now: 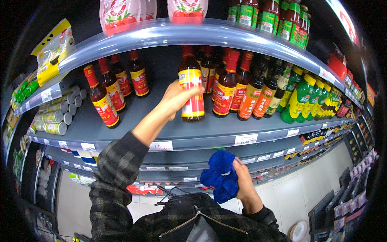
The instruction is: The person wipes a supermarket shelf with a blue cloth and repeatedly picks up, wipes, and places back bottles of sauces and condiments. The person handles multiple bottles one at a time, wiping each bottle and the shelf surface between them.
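Note:
My left hand (pixel 178 98) is closed around a dark glass bottle (pixel 192 109) with a red and yellow label and a red cap. The bottle stands nearly upright over the front part of the grey shelf (pixel 157 124); whether its base touches the shelf I cannot tell. Lower down, before my chest, my right hand (pixel 244 181) grips a bunched blue cloth (pixel 220 177). Bottles of the same kind (pixel 224 98) stand to the right of the held one, and another small group (pixel 105 109) is on the left.
Above runs the upper shelf's clear plastic edge (pixel 169 33), bearing pouches (pixel 122 15) and jars (pixel 269 18). Orange-labelled bottles (pixel 248 101) and green bottles with yellow caps (pixel 299 99) line the right. Stacked cans (pixel 54 115) lie at left. Price tags (pixel 246 139) front the shelf.

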The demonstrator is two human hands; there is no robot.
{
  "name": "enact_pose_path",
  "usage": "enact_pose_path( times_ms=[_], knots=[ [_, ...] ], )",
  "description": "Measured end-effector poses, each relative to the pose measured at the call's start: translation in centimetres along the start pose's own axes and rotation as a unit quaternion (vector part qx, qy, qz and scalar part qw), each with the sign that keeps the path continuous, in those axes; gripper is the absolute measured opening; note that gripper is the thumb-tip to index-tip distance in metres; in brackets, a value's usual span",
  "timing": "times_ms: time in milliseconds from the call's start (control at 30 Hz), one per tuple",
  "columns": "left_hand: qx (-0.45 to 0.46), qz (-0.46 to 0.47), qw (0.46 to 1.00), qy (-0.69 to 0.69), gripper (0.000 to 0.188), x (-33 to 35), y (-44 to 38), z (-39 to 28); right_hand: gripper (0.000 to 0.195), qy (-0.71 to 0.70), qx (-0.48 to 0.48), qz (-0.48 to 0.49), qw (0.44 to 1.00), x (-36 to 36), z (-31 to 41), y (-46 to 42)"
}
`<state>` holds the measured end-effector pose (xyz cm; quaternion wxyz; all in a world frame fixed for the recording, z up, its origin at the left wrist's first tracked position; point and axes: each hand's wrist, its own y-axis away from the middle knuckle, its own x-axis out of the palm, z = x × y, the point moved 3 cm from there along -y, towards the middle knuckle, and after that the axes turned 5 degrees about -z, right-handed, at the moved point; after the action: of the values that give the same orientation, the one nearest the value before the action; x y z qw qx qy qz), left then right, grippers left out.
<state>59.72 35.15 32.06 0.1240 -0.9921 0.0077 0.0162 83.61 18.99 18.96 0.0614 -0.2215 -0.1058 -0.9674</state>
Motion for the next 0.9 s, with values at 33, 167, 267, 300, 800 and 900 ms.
enact_pose_path(
  times_ms=[33, 167, 267, 300, 800, 900],
  knots=[
    [-0.025, 0.042, 0.997, 0.066, 0.044, -0.4, 2.5, -0.7, 0.057, -0.004, -0.024, -0.028, 0.999, -0.4, 0.1, -0.4],
    [-0.164, 0.234, 0.909, 0.302, 0.049, -2.1, 13.6, -0.5, 0.056, -0.034, -0.140, 0.061, 0.988, 3.3, 5.2, -2.7],
    [-0.237, 0.328, 0.848, 0.342, 0.055, -1.3, 19.3, 2.3, 0.052, -0.073, -0.256, 0.004, 0.964, 8.5, 8.4, -4.3],
    [-0.234, 0.342, 0.849, 0.326, 0.056, -0.5, 20.4, 3.0, 0.052, -0.085, -0.229, 0.015, 0.970, 9.7, 8.0, -5.6],
    [-0.246, 0.017, 0.902, 0.354, 0.066, -3.4, 20.6, 3.9, 0.033, 0.470, -0.620, 0.105, 0.619, 19.1, 4.6, -1.0],
    [-0.201, -0.045, 0.905, 0.373, 0.058, -3.8, 20.0, 2.5, 0.031, 0.427, -0.586, 0.091, 0.683, 18.5, 3.3, 0.4]
  ],
)
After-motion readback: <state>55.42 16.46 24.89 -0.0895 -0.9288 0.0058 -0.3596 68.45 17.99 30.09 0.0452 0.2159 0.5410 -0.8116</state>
